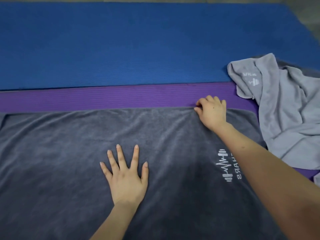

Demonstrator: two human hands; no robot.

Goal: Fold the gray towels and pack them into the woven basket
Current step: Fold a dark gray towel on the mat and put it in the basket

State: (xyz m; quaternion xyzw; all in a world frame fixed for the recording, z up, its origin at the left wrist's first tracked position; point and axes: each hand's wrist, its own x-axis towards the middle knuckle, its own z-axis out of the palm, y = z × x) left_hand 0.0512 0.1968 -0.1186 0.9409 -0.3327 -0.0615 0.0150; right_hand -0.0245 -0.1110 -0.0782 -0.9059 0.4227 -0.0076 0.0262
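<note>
A dark gray towel point(69, 153) with a white embroidered logo lies spread flat across the purple mat, filling the lower part of the view. My left hand point(126, 177) presses flat on its middle, fingers spread. My right hand point(212, 111) reaches to the towel's far edge, where its curled fingers pinch the hem. A light gray towel point(285, 110) lies crumpled at the right, partly over the dark towel's right end. No woven basket is in view.
The purple mat point(103, 97) shows as a strip beyond the towel's far edge. A blue mat point(138, 45) lies behind it, with gray floor point(303, 7) at the far right corner.
</note>
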